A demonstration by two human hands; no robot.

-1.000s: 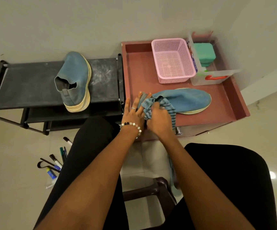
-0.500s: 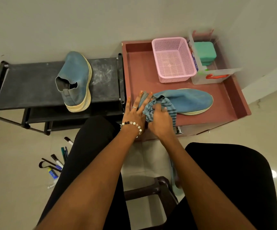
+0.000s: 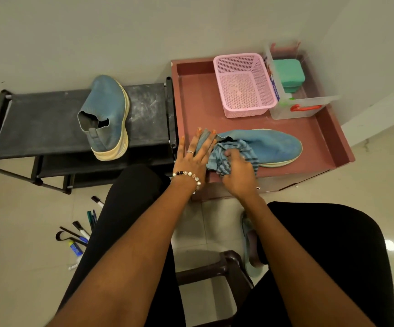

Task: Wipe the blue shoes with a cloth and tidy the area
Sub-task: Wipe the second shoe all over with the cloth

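One blue shoe (image 3: 271, 145) lies on its sole in the reddish-brown tray (image 3: 198, 100), toe pointing right. My left hand (image 3: 196, 156) presses flat, fingers straight, on the shoe's heel end. My right hand (image 3: 238, 173) grips a bunched blue striped cloth (image 3: 233, 154) against the shoe's opening. The second blue shoe (image 3: 107, 114), with a cream sole, stands on the top shelf of the black shoe rack (image 3: 37, 123) to the left.
A pink mesh basket (image 3: 244, 84) and a clear box (image 3: 304, 107) holding a green container (image 3: 289, 73) stand at the tray's back. Several markers and a glue tube (image 3: 79, 234) lie scattered on the tiled floor. A dark stool (image 3: 214, 272) sits between my knees.
My right hand with the cloth has slid slightly right along the shoe's opening. The left hand stays pressed on the heel.
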